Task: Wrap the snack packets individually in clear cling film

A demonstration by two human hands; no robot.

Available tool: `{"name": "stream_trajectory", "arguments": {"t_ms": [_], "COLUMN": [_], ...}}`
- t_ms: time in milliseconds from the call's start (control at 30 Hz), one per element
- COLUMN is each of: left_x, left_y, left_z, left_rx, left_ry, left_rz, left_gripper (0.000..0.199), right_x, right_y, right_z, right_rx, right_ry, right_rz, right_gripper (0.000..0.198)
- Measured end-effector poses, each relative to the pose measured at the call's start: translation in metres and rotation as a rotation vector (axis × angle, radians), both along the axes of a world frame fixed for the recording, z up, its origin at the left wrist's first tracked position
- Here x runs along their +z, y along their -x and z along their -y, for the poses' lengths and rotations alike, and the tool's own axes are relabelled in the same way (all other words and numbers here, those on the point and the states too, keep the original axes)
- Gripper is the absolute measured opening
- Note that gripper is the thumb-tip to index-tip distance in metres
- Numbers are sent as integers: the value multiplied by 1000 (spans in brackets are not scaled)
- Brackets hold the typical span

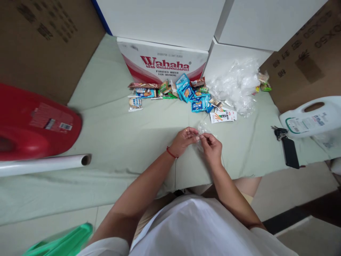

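"Grip?"
"I see left hand (pixel 183 141) and right hand (pixel 214 147), fingers (pixel 204 140) pinching crinkled clear plastic film (pixel 203 127), near middle of pale-green cloth-covered worktop (pixel 149 142)."
"Risk?"
"Film could tear if tugged hard."

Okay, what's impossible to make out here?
Head view: gripped part of the clear bag, hidden by left hand and right hand.
Head view: rest of red jug, cut off by left edge.
Head view: rest of green bag, cut off by bottom edge.
Head view: fine print on white bottle, too small.
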State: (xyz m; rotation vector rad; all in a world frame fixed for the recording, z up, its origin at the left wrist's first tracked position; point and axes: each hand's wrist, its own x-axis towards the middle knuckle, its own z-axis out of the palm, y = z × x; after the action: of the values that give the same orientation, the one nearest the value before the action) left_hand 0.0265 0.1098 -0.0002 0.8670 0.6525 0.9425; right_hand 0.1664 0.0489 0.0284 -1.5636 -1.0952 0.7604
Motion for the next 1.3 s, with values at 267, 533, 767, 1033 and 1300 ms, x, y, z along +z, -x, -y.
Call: {"name": "stream_trajectory", "arguments": {"t_ms": [267, 533, 767, 1033, 1300], "left_x": [-6, 4, 3, -4, -3], "left_y": [1, 2, 4, 2, 2], "left_z": [-2, 1, 1, -1, -1], "left_rx": [57, 1, 7, -13, 61], "left_ry": [-87, -180, -193, -131, -82], "left_rz": [-138, -191, -193, -71, -34], "left_gripper": [38, 42, 40, 44, 41], "right_x": [7, 5, 8, 7, 4], "right_y": [-5, -10, -10, -12, -10], "right_z": [1, 4, 3, 3, 0], "right_rx": [19, -5, 101, 124, 116], "right_ry": [70, 20, 36, -1, 31], "right_rz": [23, 113, 115, 98, -5], "right_gripper": [29, 28, 27, 29, 23]}}
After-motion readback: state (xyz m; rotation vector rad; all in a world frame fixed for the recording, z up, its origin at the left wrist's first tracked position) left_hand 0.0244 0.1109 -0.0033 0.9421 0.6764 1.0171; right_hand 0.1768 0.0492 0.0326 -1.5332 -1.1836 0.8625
